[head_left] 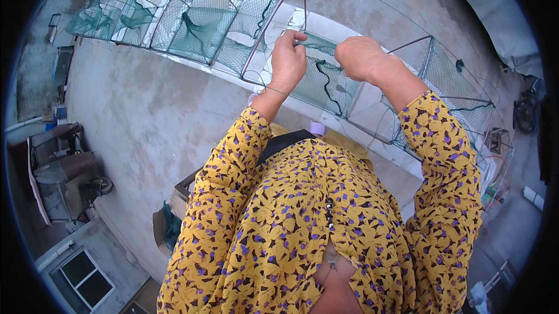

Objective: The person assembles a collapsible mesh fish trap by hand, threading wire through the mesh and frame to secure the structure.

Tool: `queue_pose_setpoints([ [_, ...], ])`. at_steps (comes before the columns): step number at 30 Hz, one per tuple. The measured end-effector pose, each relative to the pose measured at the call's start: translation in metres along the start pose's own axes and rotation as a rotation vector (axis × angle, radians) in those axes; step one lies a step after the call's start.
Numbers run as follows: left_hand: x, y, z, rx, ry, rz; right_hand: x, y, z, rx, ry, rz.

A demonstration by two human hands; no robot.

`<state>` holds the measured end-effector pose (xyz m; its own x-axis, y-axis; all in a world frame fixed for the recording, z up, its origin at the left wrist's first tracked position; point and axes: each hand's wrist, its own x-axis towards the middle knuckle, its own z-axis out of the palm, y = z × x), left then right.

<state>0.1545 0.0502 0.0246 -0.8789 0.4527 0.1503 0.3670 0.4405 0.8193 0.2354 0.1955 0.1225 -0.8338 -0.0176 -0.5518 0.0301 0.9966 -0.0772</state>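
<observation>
A long folding net trap (218,31), with green mesh stretched over dark square metal frames, lies across in front of me. Over its middle section, my left hand (288,62) is closed in a pinch with the thumb and forefinger together. Further right, my right hand (362,60) is curled into a fist above the same section. Whatever either hand grips is too thin or hidden to make out. A thin line runs near my left wrist. Between and below the hands, a black cord (328,85) hangs down over the green mesh.
Under the trap runs a long white board (244,84). A cardboard box (160,226) with green netting stands by my left side. Parked at the left is a three-wheeled vehicle (67,177); a grey cover (501,14) drapes something at the upper right. The floor is concrete.
</observation>
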Motion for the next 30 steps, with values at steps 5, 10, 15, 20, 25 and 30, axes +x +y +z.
queue_pose_setpoints([
  [5,0.002,0.009,-0.008,0.205,-0.129,0.032,-0.005,0.000,0.004,0.017,0.088,-0.027],
  [10,0.012,0.035,-0.016,0.282,-0.212,-0.173,-0.004,0.004,0.008,0.047,0.028,0.016],
  [15,0.019,0.001,-0.006,-0.174,0.077,-0.042,-0.002,0.006,0.006,0.093,0.052,0.064],
  [20,-0.002,0.044,-0.015,-0.685,-0.060,-0.414,-0.002,0.016,0.001,0.078,-0.007,0.195],
  [25,0.001,0.022,-0.023,-0.349,-0.142,-0.264,-0.018,0.010,-0.008,0.015,-0.093,0.101],
  [30,0.004,0.008,-0.027,-0.117,-0.138,-0.104,-0.041,0.015,-0.007,0.040,-0.160,-0.008],
])
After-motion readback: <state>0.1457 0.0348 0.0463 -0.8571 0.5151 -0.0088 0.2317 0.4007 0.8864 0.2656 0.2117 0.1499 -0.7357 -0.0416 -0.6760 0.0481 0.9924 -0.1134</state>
